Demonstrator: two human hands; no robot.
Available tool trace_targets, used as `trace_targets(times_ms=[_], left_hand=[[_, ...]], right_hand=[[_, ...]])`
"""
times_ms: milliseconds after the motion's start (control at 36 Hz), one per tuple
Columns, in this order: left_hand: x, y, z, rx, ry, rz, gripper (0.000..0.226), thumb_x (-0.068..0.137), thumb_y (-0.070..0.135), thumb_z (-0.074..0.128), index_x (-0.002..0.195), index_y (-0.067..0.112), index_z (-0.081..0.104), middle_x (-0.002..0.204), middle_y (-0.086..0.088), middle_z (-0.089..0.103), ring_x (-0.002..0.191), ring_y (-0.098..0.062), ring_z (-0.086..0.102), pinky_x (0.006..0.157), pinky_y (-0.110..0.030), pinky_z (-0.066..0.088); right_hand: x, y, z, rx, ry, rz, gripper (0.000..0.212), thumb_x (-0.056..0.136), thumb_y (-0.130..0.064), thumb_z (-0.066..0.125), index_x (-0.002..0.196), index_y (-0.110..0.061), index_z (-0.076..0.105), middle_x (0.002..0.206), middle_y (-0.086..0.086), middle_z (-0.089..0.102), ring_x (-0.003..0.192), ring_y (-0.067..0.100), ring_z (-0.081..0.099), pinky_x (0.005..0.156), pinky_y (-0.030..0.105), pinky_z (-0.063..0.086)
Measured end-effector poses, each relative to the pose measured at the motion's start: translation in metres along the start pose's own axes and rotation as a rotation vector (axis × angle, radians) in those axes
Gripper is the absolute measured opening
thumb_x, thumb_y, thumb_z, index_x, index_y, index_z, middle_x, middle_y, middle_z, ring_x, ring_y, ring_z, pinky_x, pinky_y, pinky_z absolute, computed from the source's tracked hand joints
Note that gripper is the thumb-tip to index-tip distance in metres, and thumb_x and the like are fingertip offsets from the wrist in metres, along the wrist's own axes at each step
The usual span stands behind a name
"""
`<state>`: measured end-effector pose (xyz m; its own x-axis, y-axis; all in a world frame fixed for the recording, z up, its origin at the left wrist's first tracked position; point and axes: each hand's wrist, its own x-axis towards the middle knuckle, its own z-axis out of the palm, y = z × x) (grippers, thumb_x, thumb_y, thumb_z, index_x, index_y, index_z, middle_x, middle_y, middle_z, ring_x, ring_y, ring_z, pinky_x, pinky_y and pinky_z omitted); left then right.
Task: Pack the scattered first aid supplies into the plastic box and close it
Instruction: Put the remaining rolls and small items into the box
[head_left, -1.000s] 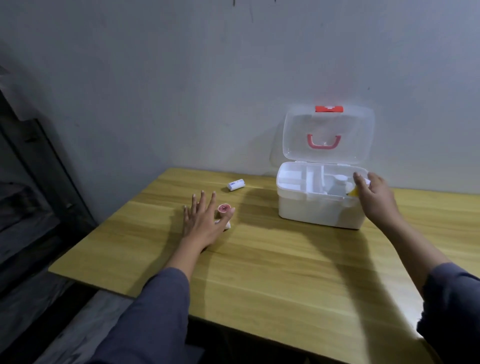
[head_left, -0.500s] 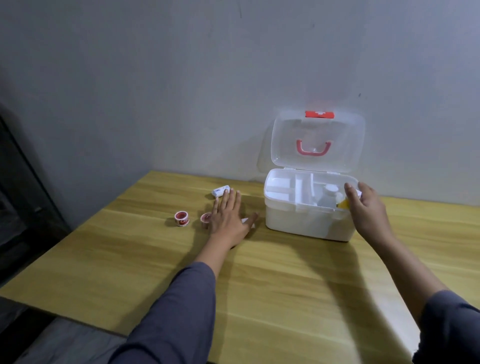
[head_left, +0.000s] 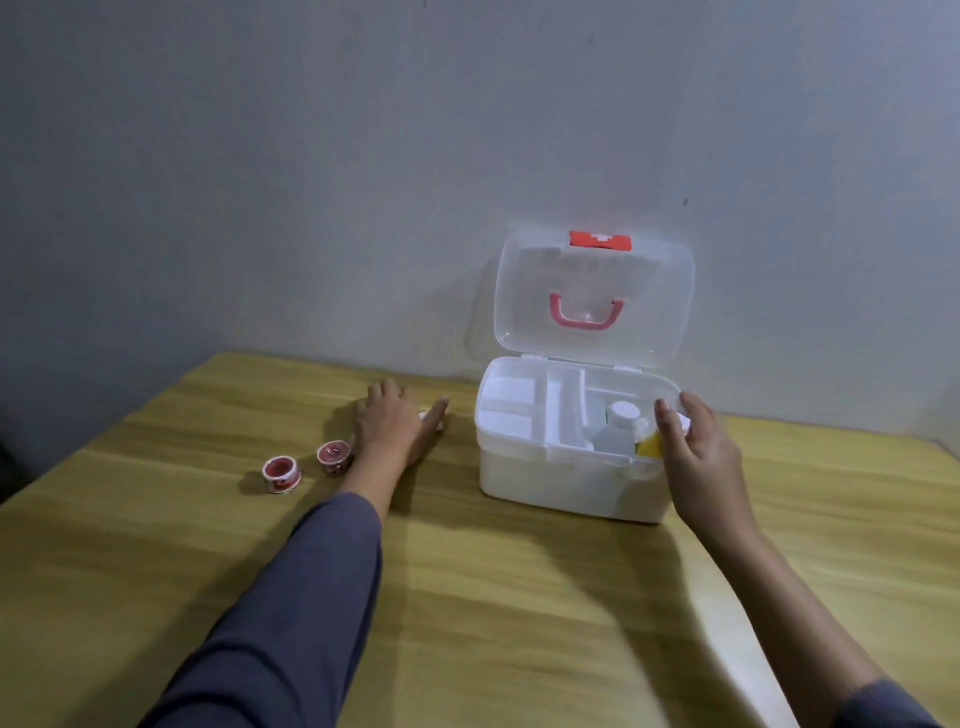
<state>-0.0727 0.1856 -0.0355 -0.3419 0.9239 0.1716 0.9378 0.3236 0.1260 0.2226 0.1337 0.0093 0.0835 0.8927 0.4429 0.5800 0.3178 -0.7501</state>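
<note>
- The plastic box (head_left: 566, 480) is found on the wooden table (head_left: 519, 597), toward the far edge near the wall, with its clear lid (head_left: 595, 296) raised upright on the rear hinge.
- A white-capped bottle (head_left: 618, 428) and a yellow item (head_left: 650, 444) are seen in the right compartment; the left compartments appear unfilled.
- The right hand (head_left: 698, 457) is curled at the box's right front rim, around a small white item (head_left: 681, 418) held just over the right compartment.
- The left hand (head_left: 392, 426) is laid flat, fingers spread, over a small white supply whose tip alone shows; whether it is gripped cannot be told.
- Two red-and-white tape rolls (head_left: 306, 466) are left loose, just left of that hand.
- Judgement: packing is partly done; three items and lid closure are outstanding.
</note>
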Motion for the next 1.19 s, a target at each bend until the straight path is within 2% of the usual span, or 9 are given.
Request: trace_targets(times_ms=[83, 306, 444, 611, 722, 833, 944, 1056, 1194], left_hand=[[-0.005, 0.001, -0.002, -0.006, 0.003, 0.091, 0.063, 0.094, 0.058, 0.026, 0.124, 0.008, 0.052, 0.131, -0.017, 0.045, 0.123, -0.035, 0.041, 0.096, -0.044, 0.038], [-0.028, -0.001, -0.011, 0.005, 0.002, 0.283, 0.047, 0.096, 0.049, 0.037, 0.114, 0.009, 0.051, 0.122, -0.018, 0.05, 0.112, -0.038, 0.051, 0.081, -0.042, 0.043], [-0.037, -0.011, -0.021, -0.132, 0.048, 0.23, 0.046, 0.099, 0.046, 0.029, 0.105, 0.009, 0.055, 0.113, -0.018, 0.054, 0.105, -0.037, 0.055, 0.08, -0.041, 0.042], [-0.037, 0.006, -0.065, -0.399, 0.252, 0.232, 0.033, 0.1, 0.04, 0.03, 0.081, 0.017, 0.044, 0.095, -0.012, 0.055, 0.083, -0.031, 0.053, 0.065, -0.034, 0.034], [-0.047, 0.04, -0.095, -0.485, 0.342, 0.405, 0.039, 0.099, 0.04, 0.033, 0.086, 0.009, 0.053, 0.088, 0.0, 0.047, 0.078, -0.017, 0.044, 0.063, -0.03, 0.03], [-0.061, 0.067, -0.101, -0.422, 0.264, 0.601, 0.037, 0.099, 0.04, 0.033, 0.098, 0.013, 0.057, 0.097, 0.0, 0.054, 0.087, -0.012, 0.046, 0.06, -0.027, 0.033], [-0.066, 0.079, -0.094, -0.337, 0.165, 0.67, 0.04, 0.098, 0.046, 0.032, 0.098, 0.017, 0.059, 0.091, 0.007, 0.05, 0.097, -0.013, 0.049, 0.065, -0.028, 0.035], [-0.065, 0.081, -0.092, -0.236, 0.059, 0.674, 0.049, 0.098, 0.051, 0.029, 0.085, 0.014, 0.057, 0.088, 0.003, 0.054, 0.092, -0.017, 0.051, 0.066, -0.029, 0.034], [-0.066, 0.083, -0.095, -0.166, -0.028, 0.694, 0.047, 0.098, 0.053, 0.025, 0.061, 0.027, 0.039, 0.074, 0.008, 0.048, 0.085, -0.015, 0.043, 0.067, -0.03, 0.032]], right_hand=[[0.0, 0.0, 0.001, 0.016, 0.009, 0.01, 0.068, 0.082, -0.048, 0.034, 0.13, -0.001, 0.045, 0.136, 0.017, 0.047, 0.127, 0.027, 0.042, 0.094, 0.024, 0.027], [-0.001, -0.001, -0.001, 0.013, 0.004, 0.065, 0.045, 0.095, -0.031, 0.042, 0.124, 0.004, 0.047, 0.13, 0.022, 0.05, 0.122, 0.029, 0.043, 0.089, 0.022, 0.026], [-0.001, 0.0, 0.0, 0.019, 0.003, 0.082, 0.06, 0.093, -0.042, 0.042, 0.136, 0.0, 0.039, 0.145, 0.016, 0.039, 0.135, 0.026, 0.034, 0.108, 0.031, 0.025], [-0.003, -0.004, -0.002, 0.025, -0.01, 0.094, 0.057, 0.094, -0.039, 0.041, 0.136, -0.001, 0.039, 0.145, 0.016, 0.039, 0.135, 0.026, 0.035, 0.109, 0.034, 0.027], [-0.003, -0.004, -0.003, 0.033, -0.02, 0.102, 0.058, 0.094, -0.04, 0.041, 0.137, -0.001, 0.038, 0.147, 0.016, 0.037, 0.136, 0.026, 0.033, 0.112, 0.038, 0.027], [-0.003, -0.004, -0.004, 0.044, -0.027, 0.103, 0.058, 0.094, -0.04, 0.041, 0.136, -0.001, 0.038, 0.147, 0.016, 0.037, 0.136, 0.026, 0.032, 0.113, 0.039, 0.027], [-0.003, -0.003, -0.004, 0.044, -0.032, 0.103, 0.057, 0.094, -0.04, 0.041, 0.136, -0.001, 0.039, 0.146, 0.016, 0.038, 0.136, 0.027, 0.034, 0.112, 0.041, 0.028], [-0.003, -0.002, -0.003, 0.05, -0.028, 0.104, 0.057, 0.094, -0.041, 0.04, 0.135, -0.002, 0.04, 0.146, 0.015, 0.038, 0.136, 0.026, 0.033, 0.111, 0.039, 0.028], [-0.002, -0.002, -0.003, 0.049, -0.026, 0.098, 0.072, 0.083, -0.054, 0.034, 0.133, -0.003, 0.043, 0.143, 0.015, 0.041, 0.134, 0.027, 0.036, 0.11, 0.041, 0.031]])
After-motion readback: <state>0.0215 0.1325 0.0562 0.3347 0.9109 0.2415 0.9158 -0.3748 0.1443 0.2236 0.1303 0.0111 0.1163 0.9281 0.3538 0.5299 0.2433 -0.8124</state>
